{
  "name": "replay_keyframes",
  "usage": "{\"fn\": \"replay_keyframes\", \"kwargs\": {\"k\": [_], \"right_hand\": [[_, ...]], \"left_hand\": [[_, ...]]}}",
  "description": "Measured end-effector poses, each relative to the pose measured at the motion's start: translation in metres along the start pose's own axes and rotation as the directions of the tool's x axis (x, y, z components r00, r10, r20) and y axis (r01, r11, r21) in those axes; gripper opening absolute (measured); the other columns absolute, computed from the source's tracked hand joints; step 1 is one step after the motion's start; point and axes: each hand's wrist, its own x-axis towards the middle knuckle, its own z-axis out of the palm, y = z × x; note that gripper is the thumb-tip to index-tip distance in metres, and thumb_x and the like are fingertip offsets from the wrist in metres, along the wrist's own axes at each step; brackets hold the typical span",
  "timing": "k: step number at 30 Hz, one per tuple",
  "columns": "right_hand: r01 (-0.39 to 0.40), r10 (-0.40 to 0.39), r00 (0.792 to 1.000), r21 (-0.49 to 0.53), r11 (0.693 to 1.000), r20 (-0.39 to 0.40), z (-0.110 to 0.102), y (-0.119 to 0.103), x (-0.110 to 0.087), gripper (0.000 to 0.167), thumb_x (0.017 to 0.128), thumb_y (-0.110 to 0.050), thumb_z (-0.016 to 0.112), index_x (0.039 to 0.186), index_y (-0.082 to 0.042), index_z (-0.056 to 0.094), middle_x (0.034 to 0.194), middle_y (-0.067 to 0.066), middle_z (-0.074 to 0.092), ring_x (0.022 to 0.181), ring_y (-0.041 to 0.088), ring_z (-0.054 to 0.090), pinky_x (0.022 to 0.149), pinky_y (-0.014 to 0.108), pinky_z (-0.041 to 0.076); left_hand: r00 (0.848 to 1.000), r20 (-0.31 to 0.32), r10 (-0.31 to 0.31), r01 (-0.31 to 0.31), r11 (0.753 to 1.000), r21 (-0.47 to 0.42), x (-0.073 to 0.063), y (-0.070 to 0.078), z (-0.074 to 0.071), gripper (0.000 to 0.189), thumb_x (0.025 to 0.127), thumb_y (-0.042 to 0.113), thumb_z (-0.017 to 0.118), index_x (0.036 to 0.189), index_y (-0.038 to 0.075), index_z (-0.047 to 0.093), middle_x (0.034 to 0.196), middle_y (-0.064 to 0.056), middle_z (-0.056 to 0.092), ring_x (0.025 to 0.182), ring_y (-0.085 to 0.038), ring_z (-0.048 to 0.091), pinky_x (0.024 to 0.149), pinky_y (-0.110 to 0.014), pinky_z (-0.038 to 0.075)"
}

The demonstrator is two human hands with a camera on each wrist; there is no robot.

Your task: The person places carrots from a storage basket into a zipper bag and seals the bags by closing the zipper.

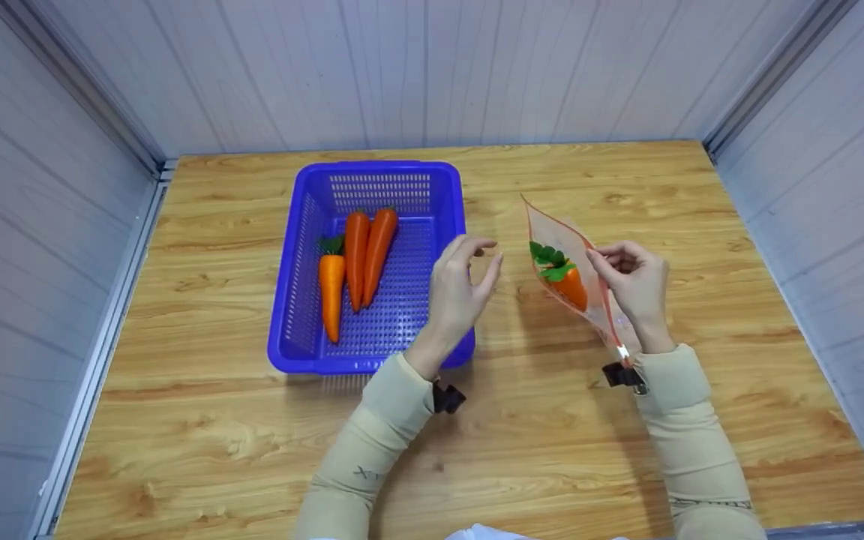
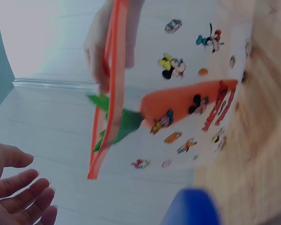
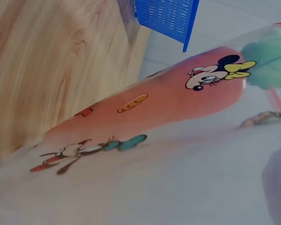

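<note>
Head view: right hand is clamped on the orange-edged mouth of a clear zip bag, thumb and fingers pinching the rim; bag tilts, mouth gaping. Bagged carrot sits inside, green leaves at the opening, body down in the bag. Left wrist view has the leaf tips poking past the orange strip, the carrot's narrow end toward the bag's bottom, and cartoon prints on the clear plastic. Left hand is between basket and bag, nearer the basket, thumb and fingers apart, fingers bent a bit; it overlaps the basket's right rim in head view, can't tell if it touches. Blue basket stands on the wood-look tabletop, left of the bag. In it, toward its left side: one lighter orange carrot with green leaves, plus two redder carrots side by side, tops toward the far end. Beige sleeves on both arms, pale panel walls around.
</note>
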Motion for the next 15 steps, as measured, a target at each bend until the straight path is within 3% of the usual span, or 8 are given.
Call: {"fn": "replay_keyframes", "kwargs": {"k": [5,9,12,15], "right_hand": [[0.029,-0.029,1.000,-0.011,1.000,-0.004,-0.005,-0.002,0.002,0.011,0.076,0.001,0.066,0.075,0.012,0.063,0.058,0.011,0.060,0.041,0.014,0.046,0.041,0.014,0.037],[0.050,-0.051,0.999,-0.030,0.998,-0.013,-0.007,-0.004,0.004,0.010,0.075,0.002,0.066,0.074,0.012,0.063,0.058,0.011,0.059,0.041,0.015,0.046,0.042,0.013,0.037],[0.060,-0.060,0.998,-0.023,0.998,-0.014,-0.007,-0.003,0.005,0.009,0.075,0.003,0.066,0.074,0.012,0.064,0.057,0.012,0.059,0.042,0.014,0.046,0.042,0.013,0.037],[0.056,-0.056,0.998,0.017,0.998,-0.008,-0.007,0.004,0.005,0.009,0.075,0.003,0.066,0.074,0.012,0.064,0.057,0.012,0.059,0.041,0.015,0.046,0.041,0.014,0.037]], "left_hand": [[1.000,-0.011,-0.027,0.027,0.999,0.035,0.009,-0.009,-0.018,0.014,0.081,0.008,0.062,0.091,-0.001,0.063,0.087,-0.010,0.061,0.078,-0.019,0.056,0.072,-0.026,0.045],[0.996,0.006,-0.093,0.091,0.989,0.114,0.015,-0.022,-0.033,0.014,0.081,0.009,0.062,0.091,0.000,0.063,0.088,-0.009,0.062,0.077,-0.019,0.056,0.071,-0.025,0.045],[0.986,0.034,-0.163,0.153,0.967,0.202,0.021,-0.033,-0.044,0.015,0.081,0.011,0.062,0.092,0.001,0.064,0.088,-0.008,0.062,0.077,-0.019,0.057,0.069,-0.025,0.045],[0.966,0.073,-0.247,0.218,0.934,0.282,0.028,-0.043,-0.055,0.016,0.082,0.014,0.062,0.093,0.002,0.064,0.089,-0.008,0.062,0.077,-0.019,0.057,0.068,-0.028,0.046]]}}
